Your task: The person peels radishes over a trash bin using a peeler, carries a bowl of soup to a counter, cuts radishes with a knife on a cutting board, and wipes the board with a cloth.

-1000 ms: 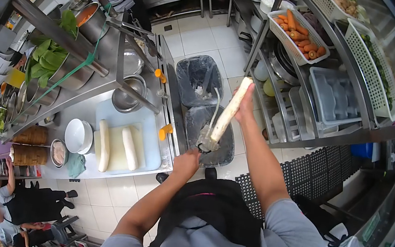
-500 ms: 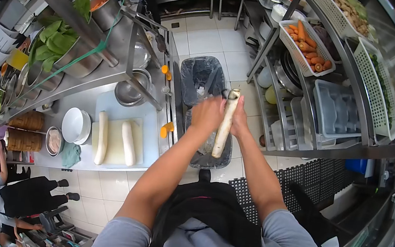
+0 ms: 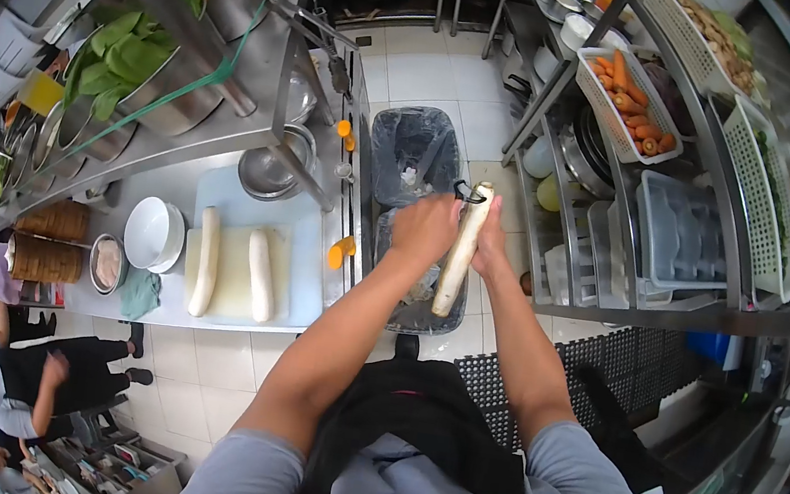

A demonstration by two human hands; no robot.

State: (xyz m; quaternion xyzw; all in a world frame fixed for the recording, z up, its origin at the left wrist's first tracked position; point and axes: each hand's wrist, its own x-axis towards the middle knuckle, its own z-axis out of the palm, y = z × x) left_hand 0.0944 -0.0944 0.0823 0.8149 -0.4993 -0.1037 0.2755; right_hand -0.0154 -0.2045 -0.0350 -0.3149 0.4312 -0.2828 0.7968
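Note:
My right hand [image 3: 491, 237] is closed around a long daikon [image 3: 459, 261], tilted upright over a black-lined bin [image 3: 422, 320]. White flesh shows along it, with brownish skin at the edges and ends. A black peeler [image 3: 468, 194] juts from my left hand [image 3: 425, 224], whose fingers are wrapped round its handle. Its head lies at the upper end of the daikon. To the left, two white peeled daikons [image 3: 260, 277] lie on a pale cutting board [image 3: 235, 270].
Another lined bin [image 3: 416, 154] stands beyond the first. White bowls [image 3: 154, 233] and steel bowls [image 3: 275, 167] sit on the left counter. A shelf rack on the right holds a carrot basket [image 3: 631, 109] and plastic containers [image 3: 685, 232]. Another person [image 3: 44, 375] stands at lower left.
My left hand with the peeler has shifted slightly along the daikon's upper end, and the peeler now shows more sharply. The view has moved a little. The person at lower left has raised a hand.

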